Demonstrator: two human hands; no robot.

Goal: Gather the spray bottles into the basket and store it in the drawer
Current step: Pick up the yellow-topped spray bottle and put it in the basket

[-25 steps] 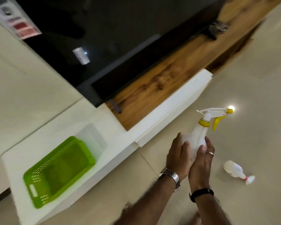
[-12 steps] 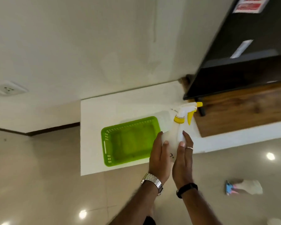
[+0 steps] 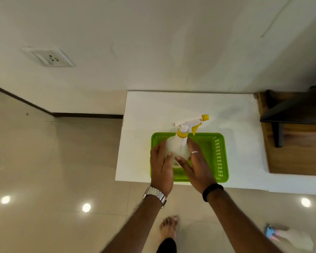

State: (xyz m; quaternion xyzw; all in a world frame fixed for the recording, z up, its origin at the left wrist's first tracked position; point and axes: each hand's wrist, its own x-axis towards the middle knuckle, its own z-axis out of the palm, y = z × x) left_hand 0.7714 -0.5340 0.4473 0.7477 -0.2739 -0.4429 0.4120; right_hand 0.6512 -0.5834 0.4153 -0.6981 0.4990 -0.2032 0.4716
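A white spray bottle with a yellow collar, trigger and nozzle stands upright over the green perforated basket. My left hand and my right hand clasp its round body from both sides. The basket sits on a low white cabinet top, near its front edge. I cannot tell whether the bottle's base touches the basket floor. Another white spray bottle with a blue and pink head lies on the floor at the lower right.
A wooden shelf with a dark TV stand leg adjoins the white top on the right. The wall behind carries a socket. Glossy tiled floor spreads left and below. My bare foot stands before the cabinet.
Both hands carried the yellow-trimmed bottle from above the floor to over the basket. My view swung left, so the basket is now centred below the hands.
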